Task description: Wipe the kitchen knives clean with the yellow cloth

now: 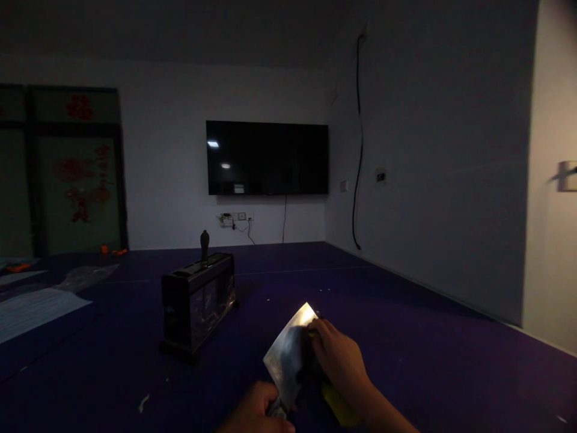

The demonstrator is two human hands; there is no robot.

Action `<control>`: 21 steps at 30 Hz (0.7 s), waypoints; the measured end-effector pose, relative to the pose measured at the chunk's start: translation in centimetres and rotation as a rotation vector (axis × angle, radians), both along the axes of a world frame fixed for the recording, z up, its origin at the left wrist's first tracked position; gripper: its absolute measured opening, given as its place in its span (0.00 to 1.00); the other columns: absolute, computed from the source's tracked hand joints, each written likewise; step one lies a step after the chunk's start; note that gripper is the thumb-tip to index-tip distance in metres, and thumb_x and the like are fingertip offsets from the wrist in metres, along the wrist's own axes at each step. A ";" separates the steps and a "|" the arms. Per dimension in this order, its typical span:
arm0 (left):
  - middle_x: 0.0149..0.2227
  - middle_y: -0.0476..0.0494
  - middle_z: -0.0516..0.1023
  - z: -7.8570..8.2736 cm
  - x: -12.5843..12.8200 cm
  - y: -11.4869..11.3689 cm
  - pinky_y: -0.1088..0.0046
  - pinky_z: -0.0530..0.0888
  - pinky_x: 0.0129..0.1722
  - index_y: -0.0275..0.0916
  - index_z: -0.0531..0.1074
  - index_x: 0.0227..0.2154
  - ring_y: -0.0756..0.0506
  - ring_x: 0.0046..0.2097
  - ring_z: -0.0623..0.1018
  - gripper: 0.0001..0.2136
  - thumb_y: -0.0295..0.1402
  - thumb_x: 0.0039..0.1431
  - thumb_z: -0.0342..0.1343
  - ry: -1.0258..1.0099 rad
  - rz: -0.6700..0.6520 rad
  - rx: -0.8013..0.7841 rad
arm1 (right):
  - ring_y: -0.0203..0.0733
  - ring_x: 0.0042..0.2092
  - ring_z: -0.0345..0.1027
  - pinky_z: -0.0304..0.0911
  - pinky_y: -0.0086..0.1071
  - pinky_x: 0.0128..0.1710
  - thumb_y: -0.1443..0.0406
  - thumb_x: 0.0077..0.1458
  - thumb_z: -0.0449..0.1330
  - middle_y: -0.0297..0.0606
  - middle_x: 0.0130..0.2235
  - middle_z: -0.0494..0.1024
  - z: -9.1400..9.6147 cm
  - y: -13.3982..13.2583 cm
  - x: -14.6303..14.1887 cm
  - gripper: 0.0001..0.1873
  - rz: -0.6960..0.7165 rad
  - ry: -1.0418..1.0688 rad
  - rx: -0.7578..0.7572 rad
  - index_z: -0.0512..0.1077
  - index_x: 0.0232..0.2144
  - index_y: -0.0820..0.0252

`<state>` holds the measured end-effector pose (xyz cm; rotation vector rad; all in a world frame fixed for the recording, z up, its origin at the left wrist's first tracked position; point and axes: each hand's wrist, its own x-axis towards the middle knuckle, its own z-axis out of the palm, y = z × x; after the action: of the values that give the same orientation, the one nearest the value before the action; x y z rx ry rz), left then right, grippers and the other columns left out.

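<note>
A cleaver (285, 359) with a broad shiny blade is held up in front of me, tilted, one corner catching bright light. My left hand (259, 410) is closed round its handle at the bottom of the view. My right hand (341, 359) presses at the right side of the blade with bent fingers, closed on a yellow cloth (338, 407) that hangs below the palm. Dark shadow hides part of the cloth and where it meets the blade. Ahead and to the left stands a black knife block (198, 300) with clear sides, one dark knife handle (204, 245) rising from its top.
The dark blue-purple table (279, 282) carries printed sheets (36, 311) and clear plastic film (88, 278) at left. Small orange objects (112, 251) lie at its far left edge. A white scrap (143, 403) is near the front. Beyond are a wall-mounted television (268, 159) and a hanging cable (359, 144).
</note>
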<state>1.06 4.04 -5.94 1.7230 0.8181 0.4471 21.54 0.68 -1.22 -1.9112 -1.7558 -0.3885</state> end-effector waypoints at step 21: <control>0.29 0.50 0.67 -0.5 0.1 -0.1 0.75 0.60 0.33 0.36 0.73 0.31 0.49 0.33 0.65 0.18 0.40 0.37 0.63 0.056 0.016 0.147 | 0.40 0.38 0.71 0.61 0.29 0.32 0.71 0.57 0.43 0.38 0.44 0.74 0.1 0.0 1.7 0.18 -0.070 -0.030 0.266 0.67 0.45 0.55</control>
<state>1.11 3.96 -6.47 1.8730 0.8575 0.4817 23.28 0.71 -1.10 -1.7874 -1.5699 -0.6453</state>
